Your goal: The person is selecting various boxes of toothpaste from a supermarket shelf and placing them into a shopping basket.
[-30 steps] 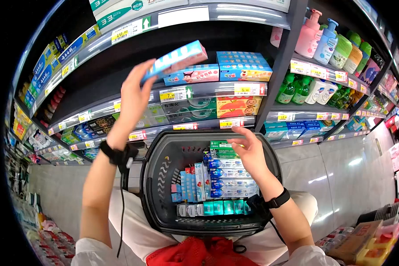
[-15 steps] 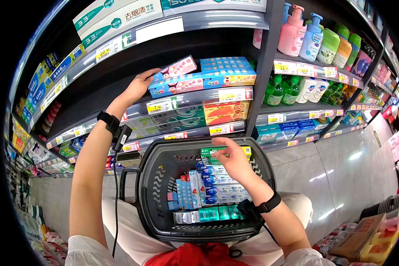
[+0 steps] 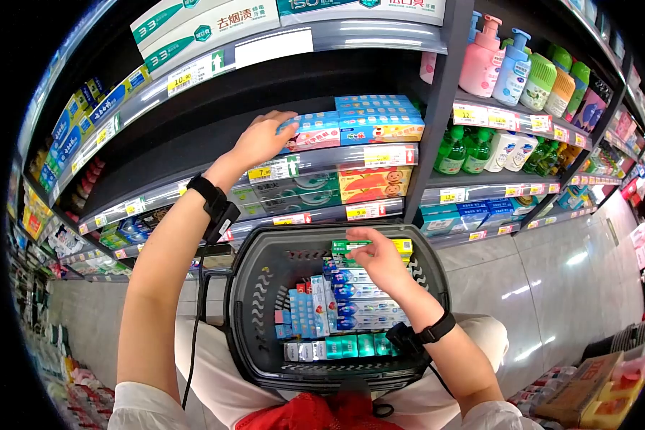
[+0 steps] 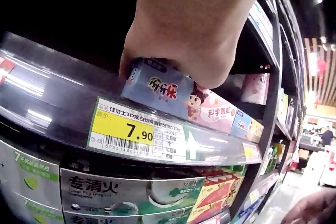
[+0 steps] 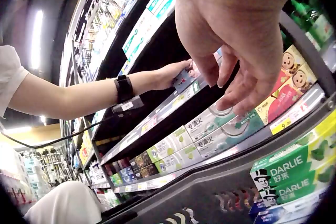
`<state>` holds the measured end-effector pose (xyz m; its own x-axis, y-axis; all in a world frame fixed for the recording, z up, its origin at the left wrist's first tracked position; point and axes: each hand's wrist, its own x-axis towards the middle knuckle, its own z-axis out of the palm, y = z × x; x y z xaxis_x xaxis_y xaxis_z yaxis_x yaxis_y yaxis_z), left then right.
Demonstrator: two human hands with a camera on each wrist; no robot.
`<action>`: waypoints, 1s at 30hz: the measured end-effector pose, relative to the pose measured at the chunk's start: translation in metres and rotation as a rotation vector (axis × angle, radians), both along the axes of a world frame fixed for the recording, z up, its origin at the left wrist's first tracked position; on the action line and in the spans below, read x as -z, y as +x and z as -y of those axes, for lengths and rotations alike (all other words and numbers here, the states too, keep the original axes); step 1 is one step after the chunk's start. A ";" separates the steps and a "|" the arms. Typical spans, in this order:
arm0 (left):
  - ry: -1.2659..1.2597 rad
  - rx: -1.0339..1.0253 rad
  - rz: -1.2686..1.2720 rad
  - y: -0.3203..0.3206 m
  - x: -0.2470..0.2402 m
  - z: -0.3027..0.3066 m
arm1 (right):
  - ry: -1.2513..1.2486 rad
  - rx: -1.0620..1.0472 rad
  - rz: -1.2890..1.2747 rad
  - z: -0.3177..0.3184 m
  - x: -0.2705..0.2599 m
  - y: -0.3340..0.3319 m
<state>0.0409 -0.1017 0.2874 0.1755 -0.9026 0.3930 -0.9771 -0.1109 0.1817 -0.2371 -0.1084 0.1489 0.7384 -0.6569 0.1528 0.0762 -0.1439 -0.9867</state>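
My left hand is at the shelf, its fingers round the left end of a blue and pink toothpaste box. In the left wrist view this box lies flat behind the shelf edge under the hand. Directly right of it are stacked blue and yellow boxes. Above the far side of the basket hangs my right hand, holding nothing, its fingers loosely bent. The right wrist view shows its fingers apart from the goods.
Toothpaste boxes stand in rows inside the basket, with green boxes at its far side. Pump bottles and green bottles fill the shelves at right. An upright divider separates the shelf sections.
The box that was lifted, then tilted on the row, now lies level. My left hand has come down with it and sits against its left end. My right hand has barely moved.
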 end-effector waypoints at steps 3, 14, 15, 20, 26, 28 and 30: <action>-0.004 -0.017 0.077 -0.007 0.001 -0.004 | 0.013 -0.009 0.017 0.000 0.002 0.001; -0.001 -0.010 0.377 -0.010 0.002 -0.006 | 0.080 -0.013 0.002 0.000 -0.001 0.000; 0.001 -0.010 0.377 -0.009 0.003 -0.004 | 0.082 -0.013 0.002 -0.001 -0.001 0.000; 0.022 -0.058 0.410 -0.014 0.000 -0.003 | 0.053 0.004 0.008 0.000 0.006 0.002; -0.246 0.389 0.370 -0.069 0.034 -0.036 | 0.141 0.118 0.097 0.008 -0.029 -0.017; -0.050 0.606 0.292 -0.107 0.051 -0.060 | 0.202 0.178 0.094 0.008 -0.043 -0.023; 0.083 0.738 0.274 -0.129 0.076 -0.076 | 0.189 0.188 0.132 0.011 -0.048 -0.028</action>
<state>-0.0879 -0.0253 0.2115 -0.5729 -0.7766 0.2619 -0.8124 0.5804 -0.0563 -0.2651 -0.1190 0.1971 0.5829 -0.8062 0.1014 0.1948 0.0175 -0.9807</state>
